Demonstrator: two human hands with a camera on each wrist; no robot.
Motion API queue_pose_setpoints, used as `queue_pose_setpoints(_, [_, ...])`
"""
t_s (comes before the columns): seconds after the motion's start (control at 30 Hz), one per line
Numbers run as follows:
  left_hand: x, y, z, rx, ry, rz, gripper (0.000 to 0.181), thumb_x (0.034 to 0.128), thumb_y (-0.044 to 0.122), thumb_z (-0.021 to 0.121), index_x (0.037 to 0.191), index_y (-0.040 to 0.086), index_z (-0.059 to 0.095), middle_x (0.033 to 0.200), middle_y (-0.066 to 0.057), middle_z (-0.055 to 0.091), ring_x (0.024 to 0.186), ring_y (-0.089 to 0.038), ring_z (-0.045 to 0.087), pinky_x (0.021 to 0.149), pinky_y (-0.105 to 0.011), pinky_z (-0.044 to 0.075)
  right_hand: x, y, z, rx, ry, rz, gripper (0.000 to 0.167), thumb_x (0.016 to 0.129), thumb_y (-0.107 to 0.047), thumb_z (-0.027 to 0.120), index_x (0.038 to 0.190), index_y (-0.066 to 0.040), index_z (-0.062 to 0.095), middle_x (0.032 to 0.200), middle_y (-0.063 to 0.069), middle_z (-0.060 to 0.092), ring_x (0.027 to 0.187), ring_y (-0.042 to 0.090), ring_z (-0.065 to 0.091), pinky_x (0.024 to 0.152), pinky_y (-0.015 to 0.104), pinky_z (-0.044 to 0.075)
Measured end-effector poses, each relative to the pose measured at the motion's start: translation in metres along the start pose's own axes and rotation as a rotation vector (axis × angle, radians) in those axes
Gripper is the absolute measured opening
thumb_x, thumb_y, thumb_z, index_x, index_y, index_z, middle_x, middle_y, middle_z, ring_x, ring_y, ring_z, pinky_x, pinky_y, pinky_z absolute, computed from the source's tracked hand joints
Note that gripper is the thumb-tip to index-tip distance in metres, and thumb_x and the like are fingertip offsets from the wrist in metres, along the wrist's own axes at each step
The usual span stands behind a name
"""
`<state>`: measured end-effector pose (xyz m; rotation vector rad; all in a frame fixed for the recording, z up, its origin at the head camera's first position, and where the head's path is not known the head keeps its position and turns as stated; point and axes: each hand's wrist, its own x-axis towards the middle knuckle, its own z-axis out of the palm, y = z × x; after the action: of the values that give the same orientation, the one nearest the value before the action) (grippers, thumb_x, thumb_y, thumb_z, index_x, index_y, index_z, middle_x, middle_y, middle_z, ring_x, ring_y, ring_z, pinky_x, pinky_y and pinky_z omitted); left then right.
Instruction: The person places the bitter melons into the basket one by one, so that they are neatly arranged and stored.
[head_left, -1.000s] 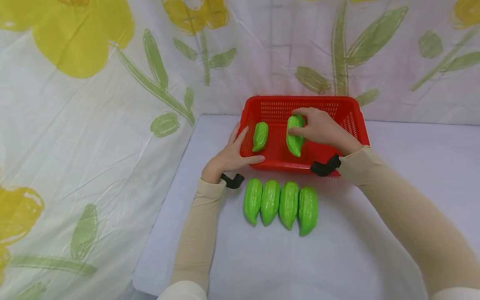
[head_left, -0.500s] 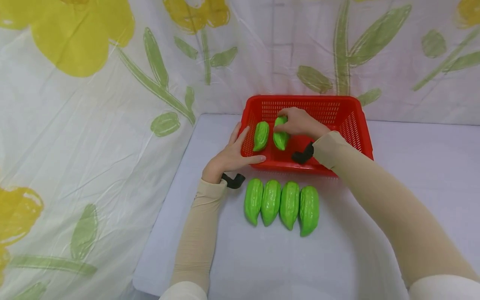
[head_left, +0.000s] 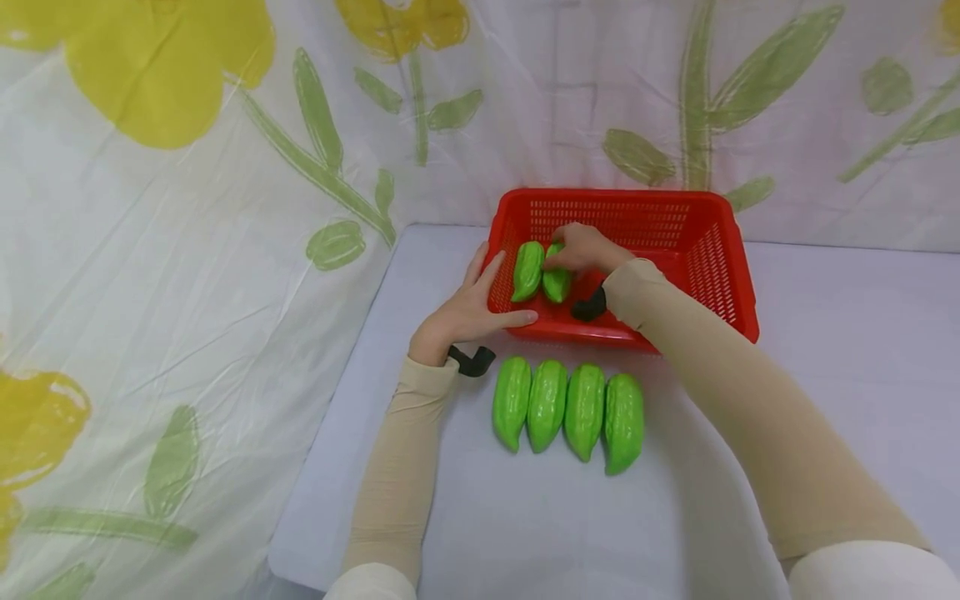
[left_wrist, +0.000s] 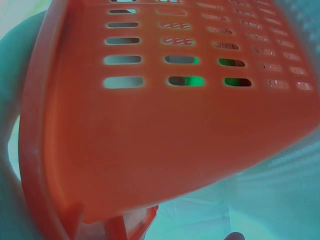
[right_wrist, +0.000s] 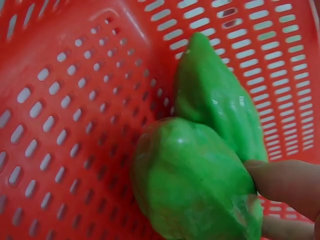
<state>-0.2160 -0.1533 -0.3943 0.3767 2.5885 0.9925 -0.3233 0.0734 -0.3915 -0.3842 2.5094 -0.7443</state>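
Observation:
The red basket [head_left: 720, 267] holds two green ridged gourd-like pieces. Inside it, the right hand [head_left: 588, 248] grips one green piece [head_left: 557, 283] at its upper part, beside the leftmost piece [head_left: 528, 271]. In the right wrist view the gripped piece [right_wrist: 195, 185] touches the other one [right_wrist: 217, 100], with a thumb [right_wrist: 287, 182] against its side. The left hand [head_left: 468, 308] rests with spread fingers on the basket's left end, its thumb along the front rim. The left wrist view shows mostly the basket's outer wall [left_wrist: 140, 135] and part of that hand.
In front of the basket, several green pieces [head_left: 585, 412] lie side by side in a row on the white table [head_left: 525, 525]. A flower-patterned sheet [head_left: 562, 100] hangs behind the basket and along the left side.
The right hand has carried its green piece leftward inside the basket and lowered it beside the leftmost piece. The left hand keeps its place on the basket.

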Motion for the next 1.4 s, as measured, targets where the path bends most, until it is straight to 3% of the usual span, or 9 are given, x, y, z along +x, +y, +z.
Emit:
queue_pose_setpoints(0.43, [0.001,-0.001,0.001,0.018,0.007,0.006,0.114,0.0873,0.063,0.072,0.169,0.028,0.001,0.173,0.009,-0.019,0.159,-0.032,0.017,0.12,-0.059,0.037,0.007,0.004,0.008,-0.05,0.062,-0.009,0.065,0.098,-0.029,0.07,0.151,0.003,0.048,0.141,0.023,0.059,0.111,0.031,0.063,0.099,0.043,0.055])
queue_pose_setpoints(0.87, [0.0,0.0,0.0,0.028,0.008,0.001,0.114,0.087,0.064,0.072,0.169,0.026,0.003,0.174,0.007,-0.017,0.16,-0.031,0.015,0.122,-0.058,0.034,0.007,0.007,0.006,-0.083,0.087,-0.032,0.07,0.096,-0.033,0.07,0.152,0.003,0.046,0.15,0.024,0.053,0.133,0.036,0.054,0.115,0.05,0.043])
queue_pose_setpoints(0.97, [0.001,-0.001,0.0,0.03,0.009,0.002,0.114,0.0867,0.064,0.072,0.169,0.026,0.003,0.174,0.008,-0.017,0.16,-0.031,0.015,0.121,-0.057,0.035,0.004,0.008,0.003,-0.09,0.094,-0.039,0.069,0.097,-0.033,0.069,0.152,0.003,0.047,0.152,0.023,0.053,0.137,0.038,0.052,0.117,0.051,0.042])
queue_pose_setpoints(1.1, [0.0,0.0,0.001,0.028,0.008,0.001,0.114,0.0867,0.064,0.072,0.169,0.027,0.002,0.174,0.008,-0.017,0.16,-0.03,0.015,0.121,-0.058,0.036,-0.002,0.009,-0.005,-0.085,0.109,-0.056,0.066,0.099,-0.032,0.068,0.151,0.002,0.047,0.149,0.024,0.055,0.123,0.037,0.061,0.109,0.05,0.048])
queue_pose_setpoints(1.2, [0.0,0.001,0.0,0.026,0.006,0.002,0.114,0.087,0.064,0.072,0.169,0.027,0.002,0.174,0.009,-0.017,0.16,-0.03,0.014,0.12,-0.058,0.036,-0.009,0.008,-0.014,-0.08,0.118,-0.067,0.067,0.1,-0.034,0.066,0.153,0.002,0.046,0.151,0.024,0.053,0.124,0.038,0.06,0.109,0.051,0.048])
queue_pose_setpoints(1.33, [0.001,0.0,0.0,0.024,0.002,-0.003,0.113,0.0872,0.065,0.071,0.169,0.028,0.002,0.174,0.01,-0.018,0.16,-0.031,0.015,0.121,-0.059,0.035,-0.024,0.004,-0.025,-0.083,0.131,-0.079,0.07,0.101,-0.038,0.065,0.155,0.001,0.043,0.157,0.024,0.046,0.141,0.04,0.047,0.118,0.055,0.039])
queue_pose_setpoints(1.4, [0.0,0.0,0.0,0.024,-0.001,-0.008,0.113,0.0872,0.065,0.071,0.169,0.029,0.001,0.173,0.01,-0.018,0.16,-0.031,0.014,0.121,-0.059,0.035,-0.032,0.002,-0.029,-0.081,0.141,-0.087,0.071,0.101,-0.039,0.065,0.156,0.0,0.042,0.158,0.023,0.045,0.142,0.04,0.047,0.118,0.056,0.039])
